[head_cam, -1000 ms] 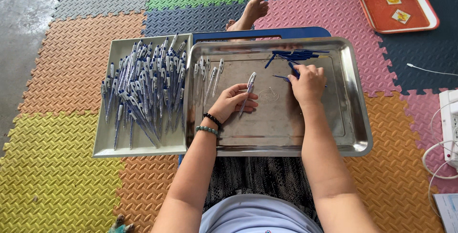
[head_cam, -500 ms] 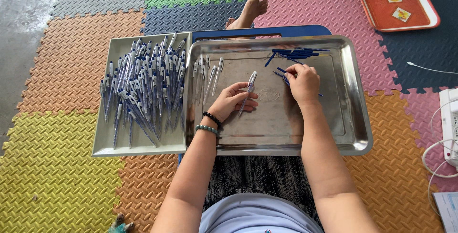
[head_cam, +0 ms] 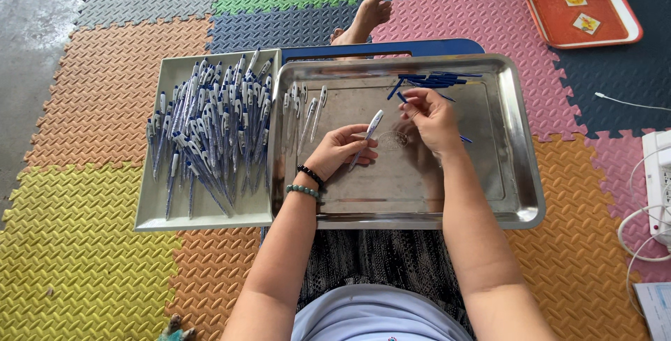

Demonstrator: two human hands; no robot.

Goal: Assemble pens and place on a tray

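Steel fills the middle of the scene: a shiny metal tray [head_cam: 521, 173] lies across the person's lap, both hands working above it. Fingers of the left hand [head_cam: 340, 151] are closed around a white pen barrel [head_cam: 369, 131], tip raised toward the right hand [head_cam: 428, 119], whose fingertips pinch one thin blue refill [head_cam: 404, 97]. More blue refills [head_cam: 437, 80] lie just beyond that hand, near the far rim. Both parts look light, stiff and smooth, likely slippery; the refill is slender and probably best held near its end. Beside the left hand, a few finished pens [head_cam: 302, 112] rest inside the rim, with a white tray [head_cam: 150, 201] heaped with pens [head_cam: 210, 128] further left. Bare steel between the hands and the near rim leaves room; raised rims bound every side.
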